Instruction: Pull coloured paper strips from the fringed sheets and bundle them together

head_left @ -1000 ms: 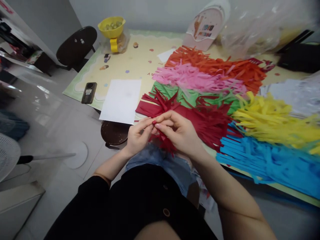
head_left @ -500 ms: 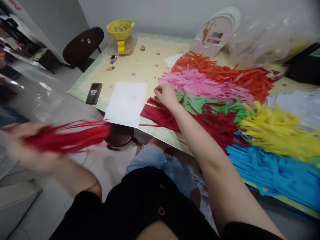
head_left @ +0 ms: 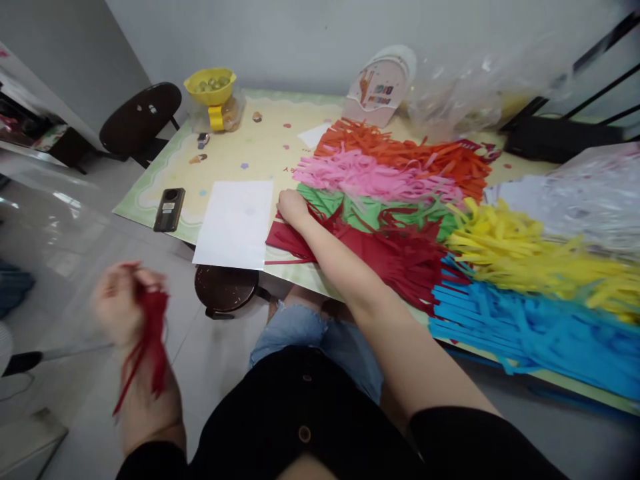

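Observation:
Off the table's left front edge, my left hand [head_left: 120,303] is closed round a bunch of dark red strips [head_left: 156,327]. The strips hang down over the wrist, and both are somewhat smeared by motion. My right hand [head_left: 294,208] rests at the left end of the dark red fringed pile [head_left: 380,253], its fingers curled and pressed together on some red strips there. My forearm covers part of this pile. Just left of the right hand lies a white paper sheet [head_left: 234,223]. Behind the red pile are green strips [head_left: 363,210] and pink strips [head_left: 370,173].
Orange strips [head_left: 400,150], yellow strips [head_left: 530,253] and blue strips [head_left: 535,327] cover the right side. A phone [head_left: 169,210] lies by the left edge. At the back stand a yellow bowl [head_left: 210,87] of green fruit and a pink box [head_left: 377,90]. A stool [head_left: 227,288] is below.
My left hand has swung the red strips, which stretched out to the right before and now drape down over the wrist. My right hand stays at the red pile; the camera view has shifted.

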The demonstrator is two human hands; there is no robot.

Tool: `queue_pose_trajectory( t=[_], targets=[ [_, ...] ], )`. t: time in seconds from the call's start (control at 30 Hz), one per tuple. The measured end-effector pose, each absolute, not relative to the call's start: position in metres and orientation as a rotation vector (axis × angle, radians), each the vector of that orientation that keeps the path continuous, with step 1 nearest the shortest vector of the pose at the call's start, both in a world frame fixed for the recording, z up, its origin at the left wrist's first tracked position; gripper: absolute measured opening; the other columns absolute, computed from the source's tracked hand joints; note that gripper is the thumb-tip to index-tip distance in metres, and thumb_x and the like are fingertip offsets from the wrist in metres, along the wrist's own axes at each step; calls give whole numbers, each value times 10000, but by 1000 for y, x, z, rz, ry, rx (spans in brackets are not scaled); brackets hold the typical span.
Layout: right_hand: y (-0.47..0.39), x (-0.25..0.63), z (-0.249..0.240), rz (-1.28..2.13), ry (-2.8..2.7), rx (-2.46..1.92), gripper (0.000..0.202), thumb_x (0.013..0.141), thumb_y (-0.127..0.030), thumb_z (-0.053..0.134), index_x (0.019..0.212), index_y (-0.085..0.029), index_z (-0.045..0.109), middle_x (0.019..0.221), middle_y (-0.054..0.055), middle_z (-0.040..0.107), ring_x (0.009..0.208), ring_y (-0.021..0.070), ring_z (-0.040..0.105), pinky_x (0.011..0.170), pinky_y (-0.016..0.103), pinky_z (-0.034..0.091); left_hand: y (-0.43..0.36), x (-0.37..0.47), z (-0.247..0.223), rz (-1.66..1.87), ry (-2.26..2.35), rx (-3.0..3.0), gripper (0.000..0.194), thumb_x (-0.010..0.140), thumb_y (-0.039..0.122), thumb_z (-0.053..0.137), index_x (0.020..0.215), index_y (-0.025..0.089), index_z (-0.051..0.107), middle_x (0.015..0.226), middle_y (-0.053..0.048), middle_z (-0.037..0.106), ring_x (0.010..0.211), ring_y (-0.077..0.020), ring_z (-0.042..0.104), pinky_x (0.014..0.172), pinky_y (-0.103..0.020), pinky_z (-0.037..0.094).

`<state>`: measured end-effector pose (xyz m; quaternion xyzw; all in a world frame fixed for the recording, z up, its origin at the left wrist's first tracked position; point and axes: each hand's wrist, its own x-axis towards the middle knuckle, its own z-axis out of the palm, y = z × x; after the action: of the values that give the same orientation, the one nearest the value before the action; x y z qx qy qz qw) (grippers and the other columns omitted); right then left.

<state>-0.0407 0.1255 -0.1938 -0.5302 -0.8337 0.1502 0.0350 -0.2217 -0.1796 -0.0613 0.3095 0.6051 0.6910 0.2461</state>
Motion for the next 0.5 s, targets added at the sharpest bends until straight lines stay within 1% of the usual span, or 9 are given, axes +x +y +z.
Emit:
queue_pose_trajectory(
  t=[0.03, 0.07, 0.1, 0.17, 0.23, 0.3, 0.4, 0.5],
  targets=[
    [126, -42, -194, 454, -2573, -1628, 372, 1000, -98, 469, 1278, 68, 652, 1295, 329, 667, 1229, 312, 644, 1044, 365, 483, -166, -216, -69, 1906, 1657, 847, 323, 760, 496, 893, 790, 240, 698, 552, 57, 599, 515, -122, 528, 523, -267, 525],
    [126, -43, -193, 448, -2586, -1620, 365, 1010, -125, 490, 1283, 58, 649, 1297, 317, 671, 1234, 307, 642, 1044, 369, 488, -151, -208, -79, 1850, 1630, 849, 380, 706, 507, 923, 774, 209, 698, 538, 46, 601, 492, -109, 518, 509, -253, 501],
    [127, -44, -194, 442, -2601, -1605, 355, 1022, -156, 510, 1289, 31, 651, 1304, 287, 677, 1242, 297, 639, 1051, 378, 494, -135, -200, -89, 1813, 1587, 839, 417, 684, 520, 929, 775, 185, 700, 544, 34, 612, 484, -96, 519, 498, -233, 473],
    [129, -47, -195, 431, -2635, -1559, 321, 1047, -236, 552, 1290, -58, 664, 1322, 196, 688, 1257, 267, 637, 1074, 417, 507, -108, -183, -108, 1685, 1479, 829, 444, 689, 528, 917, 814, 152, 716, 583, 12, 644, 492, -75, 534, 503, -203, 445],
    [132, -48, -197, 421, -2664, -1520, 306, 1046, -327, 611, 1268, -127, 678, 1324, 126, 689, 1254, 250, 644, 1087, 466, 523, -90, -170, -122, 1601, 1393, 815, 432, 712, 510, 905, 838, 139, 724, 596, 7, 647, 493, -64, 528, 504, -188, 431],
    [136, -47, -201, 412, -2686, -1501, 331, 1024, -381, 662, 1251, -142, 685, 1316, 113, 688, 1234, 250, 658, 1074, 487, 547, -84, -161, -131, 1542, 1334, 796, 410, 731, 489, 898, 848, 135, 726, 599, 6, 645, 499, -64, 529, 510, -185, 433],
    [141, -45, -205, 397, -2712, -1486, 351, 1012, -388, 685, 1252, -132, 686, 1305, 125, 690, 1200, 247, 676, 1051, 477, 569, -86, -154, -137, 1511, 1296, 757, 378, 758, 458, 892, 852, 133, 725, 606, 4, 647, 509, -65, 534, 520, -183, 441],
    [140, -42, -206, 370, -2729, -1473, 375, 1007, -396, 689, 1267, -125, 678, 1311, 129, 685, 1206, 252, 672, 1063, 484, 557, -91, -155, -142, 1507, 1291, 706, 366, 759, 444, 894, 841, 134, 719, 600, 8, 642, 501, -63, 529, 517, -186, 440]
  ],
)
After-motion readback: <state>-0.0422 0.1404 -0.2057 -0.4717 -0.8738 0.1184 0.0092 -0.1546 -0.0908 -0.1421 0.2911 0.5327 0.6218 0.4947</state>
